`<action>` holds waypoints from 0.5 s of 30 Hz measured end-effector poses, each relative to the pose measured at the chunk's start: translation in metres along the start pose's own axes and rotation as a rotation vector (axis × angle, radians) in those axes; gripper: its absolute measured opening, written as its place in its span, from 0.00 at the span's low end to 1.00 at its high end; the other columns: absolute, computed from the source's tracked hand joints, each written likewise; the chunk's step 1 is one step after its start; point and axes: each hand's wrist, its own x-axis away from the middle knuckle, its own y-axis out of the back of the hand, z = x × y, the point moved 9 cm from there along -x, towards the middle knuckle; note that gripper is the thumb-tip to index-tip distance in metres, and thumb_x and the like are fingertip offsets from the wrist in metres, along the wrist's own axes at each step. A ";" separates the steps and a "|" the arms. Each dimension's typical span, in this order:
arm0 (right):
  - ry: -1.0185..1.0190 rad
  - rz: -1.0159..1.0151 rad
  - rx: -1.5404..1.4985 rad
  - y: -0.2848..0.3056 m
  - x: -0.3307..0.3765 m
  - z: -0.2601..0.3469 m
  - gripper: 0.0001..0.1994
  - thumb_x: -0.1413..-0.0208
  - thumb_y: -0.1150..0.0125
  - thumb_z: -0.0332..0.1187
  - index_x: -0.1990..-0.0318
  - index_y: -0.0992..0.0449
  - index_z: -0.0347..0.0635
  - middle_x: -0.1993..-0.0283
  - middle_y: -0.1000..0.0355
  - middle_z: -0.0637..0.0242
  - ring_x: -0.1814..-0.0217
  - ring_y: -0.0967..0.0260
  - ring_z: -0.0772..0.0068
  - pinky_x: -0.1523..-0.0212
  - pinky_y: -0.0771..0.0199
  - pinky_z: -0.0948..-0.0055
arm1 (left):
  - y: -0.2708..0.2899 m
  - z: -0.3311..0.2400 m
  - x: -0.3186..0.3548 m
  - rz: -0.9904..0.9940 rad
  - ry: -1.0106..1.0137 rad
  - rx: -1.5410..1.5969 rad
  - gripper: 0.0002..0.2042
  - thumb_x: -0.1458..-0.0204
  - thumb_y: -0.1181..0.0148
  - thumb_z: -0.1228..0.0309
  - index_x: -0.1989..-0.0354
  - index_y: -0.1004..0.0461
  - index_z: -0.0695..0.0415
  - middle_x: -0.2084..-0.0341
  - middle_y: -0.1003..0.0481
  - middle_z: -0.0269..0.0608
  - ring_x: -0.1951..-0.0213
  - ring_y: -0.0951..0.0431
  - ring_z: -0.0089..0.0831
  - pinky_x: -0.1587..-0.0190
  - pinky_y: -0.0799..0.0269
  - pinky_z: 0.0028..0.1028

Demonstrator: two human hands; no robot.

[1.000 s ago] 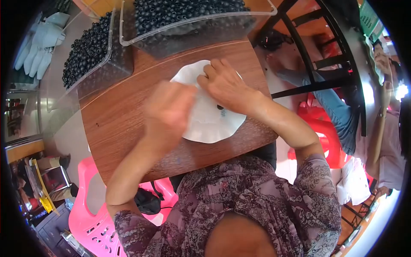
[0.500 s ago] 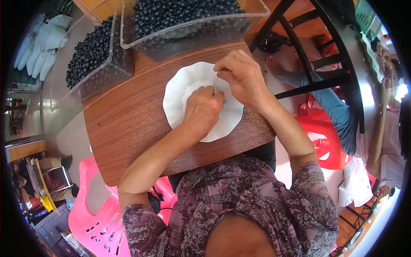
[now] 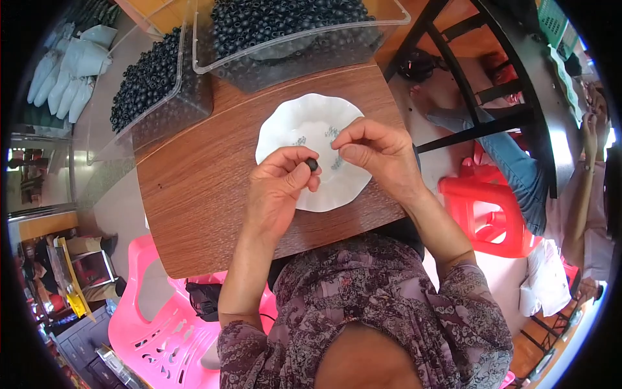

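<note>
- left hand [image 3: 275, 188] was pinching a small black bead [image 3: 312, 165] between thumb and fingertips, center of frame, just over the white scalloped plate [image 3: 304, 123]
- right hand [image 3: 376, 152] was curled tight over the plate's right side; fingertips pinched together, looked like on some tiny part, couldn't tell what
- looked like the fitting step; lining both pieces up would be next
- clear bins of black beads [image 3: 272, 26] sat along the top of the frame; wooden table [image 3: 201, 181] underneath

bead [image 3: 312, 165]: small, black, dull sheen like rubber or plastic, pinched in my left hand [image 3: 278, 188]
plate [image 3: 304, 126]: white, glossy, smooth, with a wavy rim; ceramic or hard plastic, I cannot tell which
table [image 3: 201, 188]: brown wood-grain top, smooth, faint satin shine
bins [image 3: 389, 16]: clear, thin, glossy plastic, piled with matt black beads
my sleeves [image 3: 473, 292]: soft patterned cloth, matt
chair [image 3: 149, 324]: pink moulded plastic, shiny
stool [image 3: 483, 207]: red plastic, glossy
</note>
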 end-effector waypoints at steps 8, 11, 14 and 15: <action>0.044 -0.030 -0.132 -0.013 0.012 0.013 0.06 0.52 0.43 0.18 0.65 0.26 0.34 0.66 0.28 0.69 0.61 0.33 0.81 0.58 0.32 0.81 | -0.013 0.006 0.013 0.088 -0.038 0.156 0.10 0.50 0.43 0.77 0.60 0.30 0.67 0.70 0.27 0.44 0.71 0.29 0.28 0.63 0.33 0.26; 0.051 -0.047 -0.136 -0.012 0.016 0.012 0.07 0.52 0.42 0.19 0.64 0.25 0.35 0.65 0.28 0.70 0.61 0.33 0.82 0.59 0.31 0.81 | -0.019 0.006 0.016 0.102 -0.044 0.190 0.10 0.50 0.44 0.77 0.60 0.30 0.66 0.70 0.27 0.44 0.71 0.28 0.28 0.63 0.33 0.28; 0.039 -0.055 -0.181 -0.012 0.022 0.012 0.07 0.52 0.42 0.19 0.64 0.25 0.35 0.65 0.28 0.70 0.62 0.33 0.83 0.59 0.31 0.81 | -0.026 0.005 0.021 0.109 -0.049 0.216 0.09 0.49 0.44 0.76 0.60 0.30 0.66 0.70 0.27 0.44 0.70 0.28 0.28 0.63 0.33 0.29; 0.022 -0.062 -0.222 -0.011 0.024 0.011 0.07 0.51 0.42 0.19 0.64 0.25 0.35 0.65 0.28 0.70 0.62 0.33 0.83 0.59 0.31 0.81 | -0.029 0.006 0.021 0.115 -0.040 0.232 0.09 0.49 0.45 0.76 0.60 0.30 0.66 0.70 0.27 0.44 0.70 0.28 0.28 0.64 0.33 0.29</action>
